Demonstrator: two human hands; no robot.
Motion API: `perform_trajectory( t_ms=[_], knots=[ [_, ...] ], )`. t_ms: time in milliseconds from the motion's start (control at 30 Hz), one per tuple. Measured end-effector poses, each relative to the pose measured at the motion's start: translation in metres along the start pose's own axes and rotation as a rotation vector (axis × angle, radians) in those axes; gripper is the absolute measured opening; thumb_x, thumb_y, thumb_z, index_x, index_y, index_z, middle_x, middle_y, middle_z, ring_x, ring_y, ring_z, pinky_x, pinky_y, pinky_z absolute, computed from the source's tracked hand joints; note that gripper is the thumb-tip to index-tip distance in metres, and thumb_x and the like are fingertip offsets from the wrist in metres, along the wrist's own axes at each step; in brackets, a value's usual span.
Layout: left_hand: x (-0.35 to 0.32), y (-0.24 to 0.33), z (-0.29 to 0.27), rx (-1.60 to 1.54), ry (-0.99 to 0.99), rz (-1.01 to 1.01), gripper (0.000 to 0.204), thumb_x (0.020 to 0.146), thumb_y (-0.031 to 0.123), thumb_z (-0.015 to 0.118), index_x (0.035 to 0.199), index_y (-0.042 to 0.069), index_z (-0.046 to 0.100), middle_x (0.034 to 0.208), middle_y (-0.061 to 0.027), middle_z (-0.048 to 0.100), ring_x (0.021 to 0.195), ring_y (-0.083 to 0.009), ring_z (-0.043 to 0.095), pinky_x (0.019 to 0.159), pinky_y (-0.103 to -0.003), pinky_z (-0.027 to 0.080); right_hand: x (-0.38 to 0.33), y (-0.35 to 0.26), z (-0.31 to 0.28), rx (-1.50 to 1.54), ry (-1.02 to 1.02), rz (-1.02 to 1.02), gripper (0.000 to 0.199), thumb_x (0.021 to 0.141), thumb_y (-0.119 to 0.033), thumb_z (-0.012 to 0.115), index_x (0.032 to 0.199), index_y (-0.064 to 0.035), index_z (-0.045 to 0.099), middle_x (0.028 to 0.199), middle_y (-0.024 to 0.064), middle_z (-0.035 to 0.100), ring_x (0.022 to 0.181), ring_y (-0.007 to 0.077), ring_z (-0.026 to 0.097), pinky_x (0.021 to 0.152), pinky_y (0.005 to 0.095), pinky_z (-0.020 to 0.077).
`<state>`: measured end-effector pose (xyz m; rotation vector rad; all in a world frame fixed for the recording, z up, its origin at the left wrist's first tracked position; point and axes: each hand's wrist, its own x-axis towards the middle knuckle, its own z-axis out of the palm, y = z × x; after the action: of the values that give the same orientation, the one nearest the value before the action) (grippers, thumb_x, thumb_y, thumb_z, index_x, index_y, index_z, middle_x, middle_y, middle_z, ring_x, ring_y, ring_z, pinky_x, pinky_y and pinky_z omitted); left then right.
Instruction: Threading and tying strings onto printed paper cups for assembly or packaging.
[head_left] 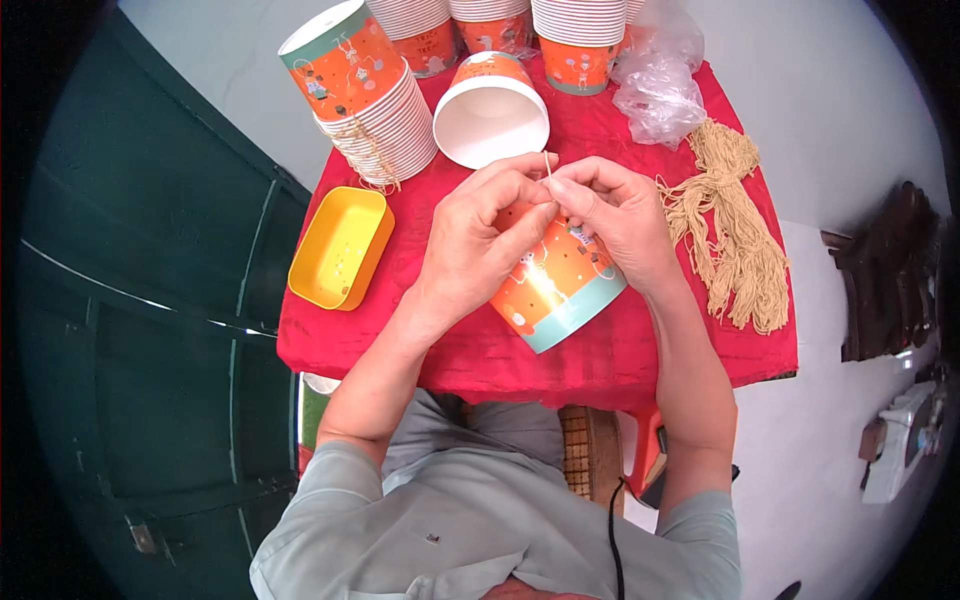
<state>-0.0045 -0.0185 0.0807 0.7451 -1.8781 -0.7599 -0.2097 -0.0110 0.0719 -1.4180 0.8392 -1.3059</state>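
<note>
Pinching pale cord (549, 167) with left hand (482, 222) and right hand (622, 215), each in a closed fingertip grip; working just above orange cup (545, 285), base toward body, at near side of counter (462, 362) (mostly hidden at the mouth end by both hands); probably best to keep cord end short and straight, brace cup wall lightly, pull slowly.

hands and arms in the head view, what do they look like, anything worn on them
The left hand and right hand are bare, with no gloves; no watch or bracelet shows. The forearms are uncovered below the short, loose, pale grey-green sleeves of a matching shirt.
</note>
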Motion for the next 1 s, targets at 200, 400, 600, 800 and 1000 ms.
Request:
perform_trajectory(
  t_ms=[200,400,600,800,1000],
  knots=[
    [0.001,0.004,-0.003,0.140,-0.016,0.082,0.010,0.096,0.005,0.076,0.105,0.000,0.074,0.130,-0.0141,0.075,0.117,-0.0263,0.075,0.096,-0.039,0.060,0.002,0.005,-0.010,0.095,-0.063,0.049,0.020,0.106,-0.021,0.076,0.114,-0.0021,0.076,0.096,-0.0036,0.073,0.078,-0.0004,0.059,0.068,0.0177,0.0459],
    [-0.001,0.000,-0.024,0.065,0.007,0.012,0.036,0.095,0.015,0.081,0.127,0.002,0.072,0.125,-0.0116,0.075,0.113,-0.0230,0.074,0.096,-0.037,0.059,0.005,0.011,-0.007,0.145,0.016,0.073,0.019,0.107,-0.021,0.076,0.114,-0.0040,0.075,0.095,-0.0026,0.074,0.074,-0.0010,0.056,0.065,0.0172,0.0442],
    [-0.009,-0.008,-0.046,-0.347,-0.248,-0.528,0.038,0.106,0.025,0.074,0.134,0.001,0.068,0.115,-0.0032,0.075,0.103,-0.0085,0.070,0.093,-0.028,0.056,0.003,0.011,0.001,0.123,0.047,0.049,0.017,0.107,-0.016,0.075,0.114,-0.0015,0.073,0.098,0.0000,0.076,0.084,0.0011,0.065,0.073,0.0189,0.0520],
    [-0.012,-0.010,-0.038,-0.596,-0.216,-0.572,0.031,0.106,0.022,0.072,0.128,0.000,0.074,0.110,-0.0030,0.078,0.101,-0.0072,0.072,0.094,-0.026,0.057,0.001,0.016,0.007,0.053,0.109,-0.109,0.013,0.107,-0.009,0.074,0.116,-0.0004,0.072,0.106,0.0015,0.076,0.094,0.0050,0.070,0.085,0.0229,0.0575],
    [-0.014,-0.010,-0.040,-0.755,-0.166,-0.647,0.038,0.105,0.017,0.073,0.137,-0.002,0.072,0.116,-0.0064,0.080,0.105,-0.0100,0.075,0.099,-0.028,0.058,-0.004,0.011,0.013,-0.062,0.110,-0.099,0.011,0.106,-0.009,0.075,0.111,-0.0003,0.072,0.102,-0.0002,0.073,0.089,0.0037,0.067,0.080,0.0220,0.0551]
  ],
)
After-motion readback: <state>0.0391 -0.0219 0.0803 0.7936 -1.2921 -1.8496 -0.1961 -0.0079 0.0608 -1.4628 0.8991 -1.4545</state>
